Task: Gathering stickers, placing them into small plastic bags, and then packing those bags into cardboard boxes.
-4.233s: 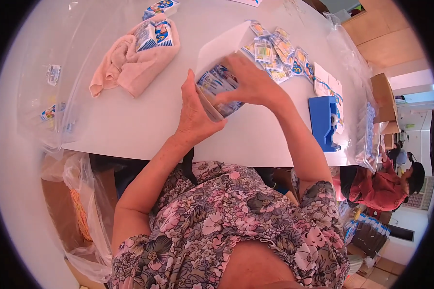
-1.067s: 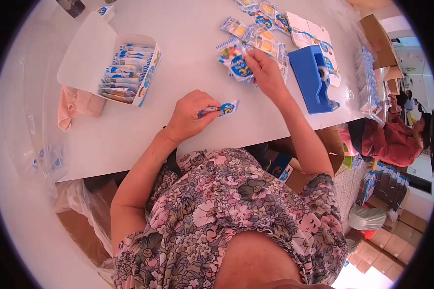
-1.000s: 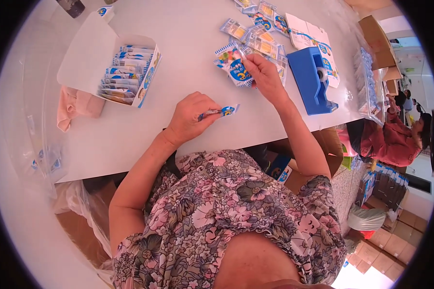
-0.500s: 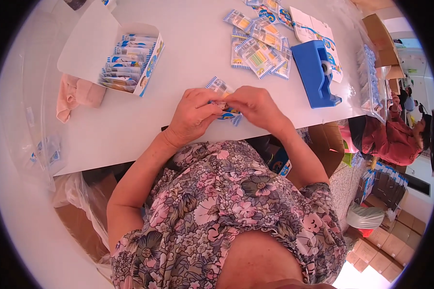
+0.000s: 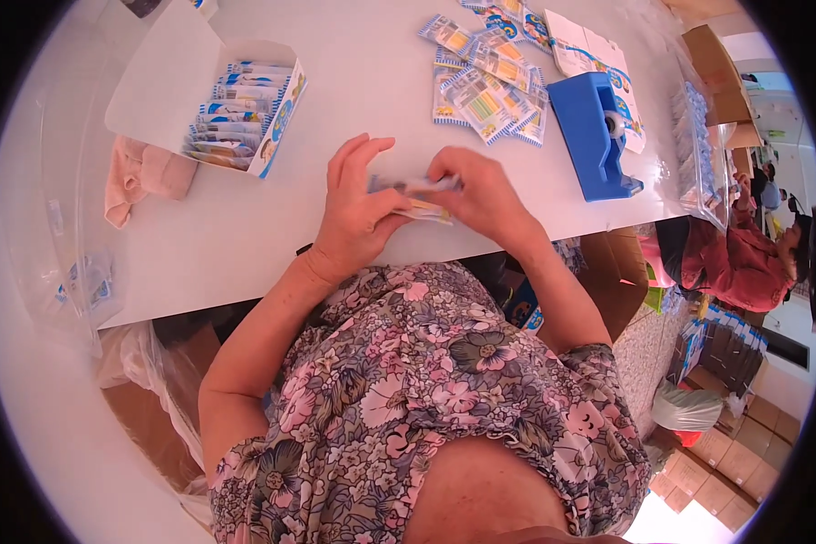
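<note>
Between my two hands, over the near part of the white table [image 5: 335,100], is a small blue-and-white plastic packet [image 5: 423,210], blurred by motion. My left hand [image 5: 358,207] pinches its left end between thumb and fingers, with the other fingers raised. My right hand [image 5: 485,198] grips the right end, its fingers curled. Ahead and to the right lies a loose pile of similar packets [image 5: 488,102] with blue striped ends. An open white carton [image 5: 284,118] at the left holds a row of such packets standing on edge.
A pink cloth [image 5: 145,181] lies by the carton. A blue tape dispenser [image 5: 589,136] stands at the right, beside flat printed cartons [image 5: 576,50]. Farther right is a clear plastic bin [image 5: 698,154] of packets. A person in red [image 5: 739,263] sits beyond the table's right edge.
The packet has turned between my hands and now shows edge-on. My left fingers have lifted and spread, and my right hand has shifted slightly.
</note>
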Demonstrator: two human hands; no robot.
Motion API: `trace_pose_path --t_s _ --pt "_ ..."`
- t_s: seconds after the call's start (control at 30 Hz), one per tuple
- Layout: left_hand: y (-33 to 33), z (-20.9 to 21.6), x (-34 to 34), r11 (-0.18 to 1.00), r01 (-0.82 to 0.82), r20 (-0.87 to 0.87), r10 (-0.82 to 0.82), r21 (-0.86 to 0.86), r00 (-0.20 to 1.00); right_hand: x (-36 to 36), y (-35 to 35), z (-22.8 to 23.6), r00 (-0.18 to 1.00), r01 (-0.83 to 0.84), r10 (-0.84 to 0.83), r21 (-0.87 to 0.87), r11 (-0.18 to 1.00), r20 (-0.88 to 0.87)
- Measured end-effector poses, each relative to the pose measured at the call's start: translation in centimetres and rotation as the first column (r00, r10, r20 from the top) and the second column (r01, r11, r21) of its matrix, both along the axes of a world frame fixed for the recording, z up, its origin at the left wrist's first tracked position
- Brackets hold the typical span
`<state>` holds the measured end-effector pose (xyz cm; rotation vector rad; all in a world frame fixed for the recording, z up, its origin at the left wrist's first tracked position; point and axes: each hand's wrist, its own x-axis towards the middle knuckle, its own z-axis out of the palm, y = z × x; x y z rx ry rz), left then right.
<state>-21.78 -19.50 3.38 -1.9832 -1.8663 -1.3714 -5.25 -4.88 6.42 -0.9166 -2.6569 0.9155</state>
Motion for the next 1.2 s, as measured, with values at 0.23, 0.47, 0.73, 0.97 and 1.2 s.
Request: trace_pose_path --t_s 0.23,0.47,0.73,0.97,1.2 --pt "1.8 -1.3 0.6 0.903 0.390 0.589 -0.218 -0.181 0.778 1.3 4.9 0.5 0.977 0.140 -0.022 0.556 0.819 -0.214" --pt "2.3 -0.7 0.6 0.986 0.167 0.078 -0.165 -0.025 0.983 2.8 2.5 0.4 0.991 -0.037 0.094 0.483 0.875 -0.093" --pt "2.3 -1.4 0.7 0.900 0.405 0.510 -0.274 -0.164 0.816 2.6 7.7 0.6 0.988 0.148 -0.110 0.468 0.871 -0.109" --pt "2.8 -1.9 0.3 0.894 0.430 0.459 -0.332 -0.124 0.824 4.5 8.6 0.5 0.995 0.085 -0.099 0.420 0.903 0.011" --pt "2.6 -1.9 0.4 0.894 0.428 0.436 -0.335 -0.133 0.835 4.1 8.9 1.8 0.994 0.100 -0.080 0.345 0.933 -0.072"
